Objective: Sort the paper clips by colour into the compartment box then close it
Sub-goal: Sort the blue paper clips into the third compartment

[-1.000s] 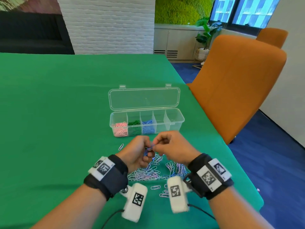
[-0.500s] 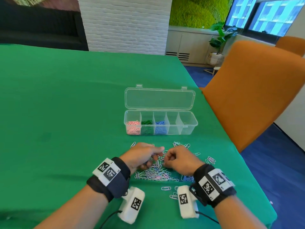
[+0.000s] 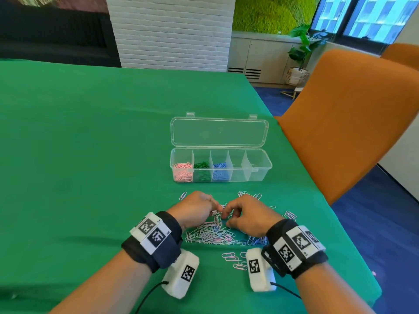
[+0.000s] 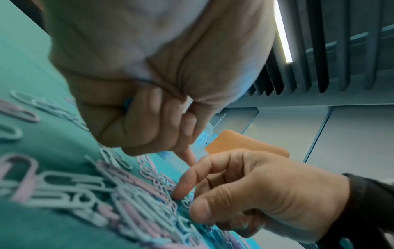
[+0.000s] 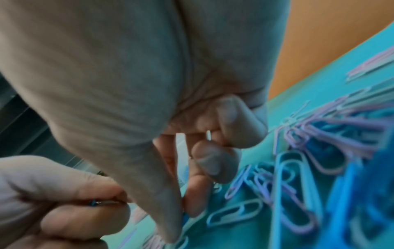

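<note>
The clear compartment box (image 3: 221, 151) stands open on the green table, its lid (image 3: 218, 132) laid back. Pink (image 3: 182, 172), green (image 3: 201, 171) and blue clips (image 3: 219, 171) fill its three left compartments; the two right ones look empty. A pile of pale, pink and blue paper clips (image 3: 210, 234) lies in front of it. My left hand (image 3: 215, 209) is curled over the pile and grips blue clips (image 4: 127, 102) in its fist. My right hand (image 3: 226, 217) reaches into the pile, its thumb and forefinger pinching a blue clip (image 5: 185, 217).
An orange chair (image 3: 351, 121) stands close against the table's right edge. Stray clips lie near my wrists (image 3: 233, 260) and to the right (image 3: 291, 215). The green table (image 3: 90, 155) stretches wide to the left and behind the box.
Both hands have come down from just above the pile onto it. The right fingers left the left hand and went into the clips. The left fist stays closed.
</note>
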### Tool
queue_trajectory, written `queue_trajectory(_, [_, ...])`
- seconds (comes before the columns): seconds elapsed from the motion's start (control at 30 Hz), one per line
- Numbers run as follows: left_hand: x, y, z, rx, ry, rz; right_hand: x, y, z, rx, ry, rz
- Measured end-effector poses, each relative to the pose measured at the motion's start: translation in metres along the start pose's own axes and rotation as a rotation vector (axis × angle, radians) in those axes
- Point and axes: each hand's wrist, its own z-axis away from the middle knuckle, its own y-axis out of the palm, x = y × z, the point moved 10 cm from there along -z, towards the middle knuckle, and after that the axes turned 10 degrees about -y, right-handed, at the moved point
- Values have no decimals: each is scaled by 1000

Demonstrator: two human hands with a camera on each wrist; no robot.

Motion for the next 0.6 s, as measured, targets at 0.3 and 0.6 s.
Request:
queue_trajectory(0.3, [7, 3, -4, 103, -5, 56, -6, -12, 4, -41, 31, 148])
queue_trajectory(0.6, [3, 4, -1, 69, 100, -309, -22, -17, 4, -60, 133, 95])
